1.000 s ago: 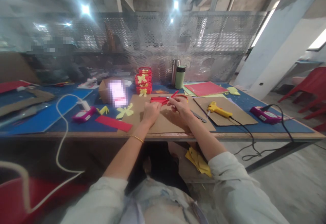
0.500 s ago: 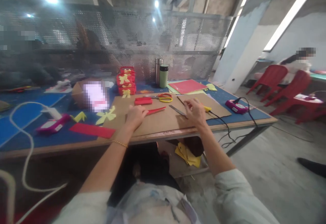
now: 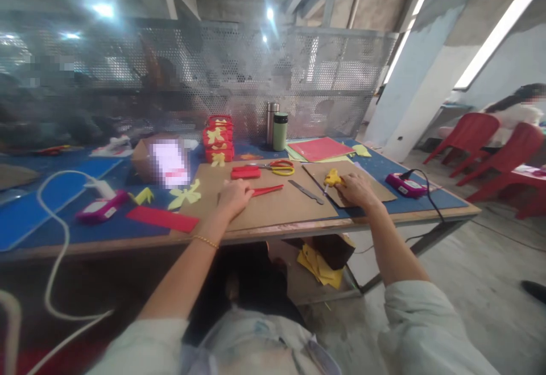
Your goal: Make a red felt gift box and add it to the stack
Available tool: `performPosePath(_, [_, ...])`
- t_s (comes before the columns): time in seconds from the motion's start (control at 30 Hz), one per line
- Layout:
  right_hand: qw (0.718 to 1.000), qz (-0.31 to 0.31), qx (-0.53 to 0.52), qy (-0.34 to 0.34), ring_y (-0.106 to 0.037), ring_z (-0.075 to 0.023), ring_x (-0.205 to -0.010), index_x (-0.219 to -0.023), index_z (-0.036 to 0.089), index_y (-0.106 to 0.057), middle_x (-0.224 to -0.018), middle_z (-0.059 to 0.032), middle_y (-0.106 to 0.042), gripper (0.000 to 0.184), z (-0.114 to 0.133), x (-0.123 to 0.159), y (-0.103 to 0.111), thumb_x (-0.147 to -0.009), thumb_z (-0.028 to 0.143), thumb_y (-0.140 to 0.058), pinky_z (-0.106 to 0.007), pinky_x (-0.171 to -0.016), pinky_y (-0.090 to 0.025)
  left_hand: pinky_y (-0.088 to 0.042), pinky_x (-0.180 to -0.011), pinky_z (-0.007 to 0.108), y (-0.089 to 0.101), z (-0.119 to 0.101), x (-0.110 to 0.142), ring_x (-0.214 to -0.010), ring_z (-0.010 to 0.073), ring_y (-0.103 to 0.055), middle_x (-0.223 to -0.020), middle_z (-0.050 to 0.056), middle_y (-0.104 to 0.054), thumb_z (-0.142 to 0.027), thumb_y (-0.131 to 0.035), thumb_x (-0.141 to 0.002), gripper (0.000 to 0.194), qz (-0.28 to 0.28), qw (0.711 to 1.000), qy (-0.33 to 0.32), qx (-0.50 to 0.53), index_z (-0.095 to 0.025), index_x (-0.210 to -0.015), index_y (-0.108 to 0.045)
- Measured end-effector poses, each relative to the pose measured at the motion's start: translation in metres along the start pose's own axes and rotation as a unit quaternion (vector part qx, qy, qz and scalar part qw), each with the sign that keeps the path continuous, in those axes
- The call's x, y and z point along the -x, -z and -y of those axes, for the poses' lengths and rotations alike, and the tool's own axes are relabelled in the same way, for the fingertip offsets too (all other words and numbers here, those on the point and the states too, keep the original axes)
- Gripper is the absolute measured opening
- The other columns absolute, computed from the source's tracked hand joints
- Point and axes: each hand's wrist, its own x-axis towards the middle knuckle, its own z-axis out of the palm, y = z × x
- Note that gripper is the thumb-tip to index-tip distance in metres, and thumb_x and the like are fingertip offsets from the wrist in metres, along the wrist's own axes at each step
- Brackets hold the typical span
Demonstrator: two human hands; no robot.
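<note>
My left hand (image 3: 234,196) rests with curled fingers on a brown cardboard sheet (image 3: 273,207), pinching the end of a thin red paper strip (image 3: 267,190). Over to the right, my right hand (image 3: 356,188) closes around a yellow glue gun (image 3: 331,178) lying on a second cardboard sheet (image 3: 377,188). Between my hands lies a grey knife blade (image 3: 306,192). Yellow-and-red scissors (image 3: 279,166) and a folded red paper piece (image 3: 245,172) sit further back on the cardboard.
A stack of red boxes with yellow bows (image 3: 219,139) and two flasks (image 3: 276,130) stand at the back. Red and yellow paper (image 3: 162,218) lies at left. Pink devices with cords (image 3: 405,184) sit at both sides. Red chairs (image 3: 495,147) stand to the right.
My right hand let go of the scissors, swung right across the knife and closed on the yellow glue gun. My left hand stayed on the cardboard with the red strip.
</note>
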Motion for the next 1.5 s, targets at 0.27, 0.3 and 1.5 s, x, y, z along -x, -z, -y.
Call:
performPosePath(0.27, [0.968, -0.087, -0.232, 0.045, -0.062, -0.0249, -0.086, -0.098, 0.015, -0.075, -0.091, -0.0137, -0.071, 0.039, 0.009, 0.024, 0.019, -0.099, 0.044, -0.049, -0.034, -0.079, -0.046, -0.042, -0.096, 0.044, 0.003, -0.003, -0.001, -0.102, 0.0292, -0.069, -0.104, 0.012, -0.074, -0.028, -0.058, -0.097, 0.021, 0.022, 1.0, -0.008, -0.007, -0.021, -0.091, -0.077])
performPosePath(0.3, [0.947, -0.09, -0.303, 0.053, -0.06, -0.0229, -0.078, -0.095, 0.016, -0.075, -0.082, -0.0097, -0.069, 0.044, 0.014, 0.03, 0.024, -0.098, 0.053, -0.051, -0.033, -0.073, -0.045, -0.042, -0.096, 0.044, 0.002, -0.003, -0.001, -0.103, 0.0295, -0.069, -0.104, 0.012, -0.074, -0.026, -0.059, -0.096, 0.019, 0.019, 1.0, -0.009, -0.005, -0.02, -0.092, -0.077])
performPosePath(1.5, [0.814, 0.114, -0.554, 0.132, -0.052, -0.016, -0.059, -0.079, 0.018, -0.078, -0.059, -0.0017, -0.059, 0.06, 0.111, 0.05, 0.036, -0.082, 0.076, -0.065, -0.027, -0.054, -0.035, -0.052, -0.103, 0.038, -0.01, -0.003, -0.005, -0.111, 0.0228, -0.066, -0.117, 0.009, -0.074, -0.01, -0.047, -0.094, 0.043, 0.027, 0.984, -0.117, 0.134, -0.027, -0.119, -0.078])
